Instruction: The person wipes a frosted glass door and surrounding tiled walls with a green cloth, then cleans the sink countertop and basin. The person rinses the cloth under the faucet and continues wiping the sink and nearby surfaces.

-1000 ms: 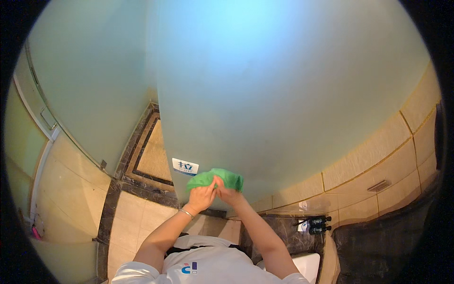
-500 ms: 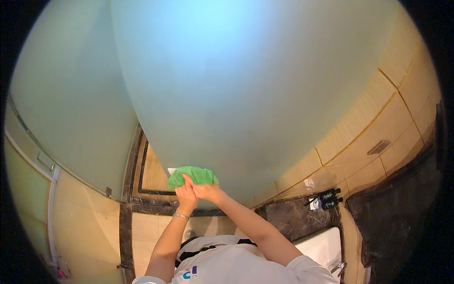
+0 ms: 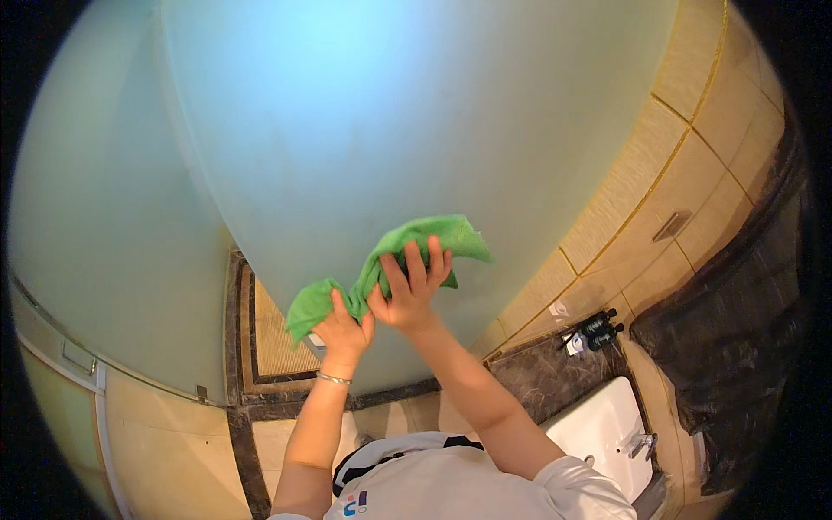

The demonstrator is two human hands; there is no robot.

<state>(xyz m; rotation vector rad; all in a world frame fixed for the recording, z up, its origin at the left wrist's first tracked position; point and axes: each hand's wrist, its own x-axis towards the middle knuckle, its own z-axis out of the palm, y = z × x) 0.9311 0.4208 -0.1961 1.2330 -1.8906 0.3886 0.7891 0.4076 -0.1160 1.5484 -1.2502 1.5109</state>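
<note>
Near the centre of the frame, a green cloth (image 3: 373,270) stretches in front of a frosted glass panel (image 3: 416,139), one end just left of the left hand (image 3: 343,334) and the other flaring up and right beyond the right hand (image 3: 411,288). The right hand is mostly open, fingers spread over the cloth, thumb out to the left. The left hand is partly curled against the cloth's lower-left part, one finger raised; how firmly it grips cannot be told. A bracelet (image 3: 334,379) circles the left wrist. Toward the lower right, dark bottles (image 3: 600,329) stand near a white sink (image 3: 598,433).
</note>
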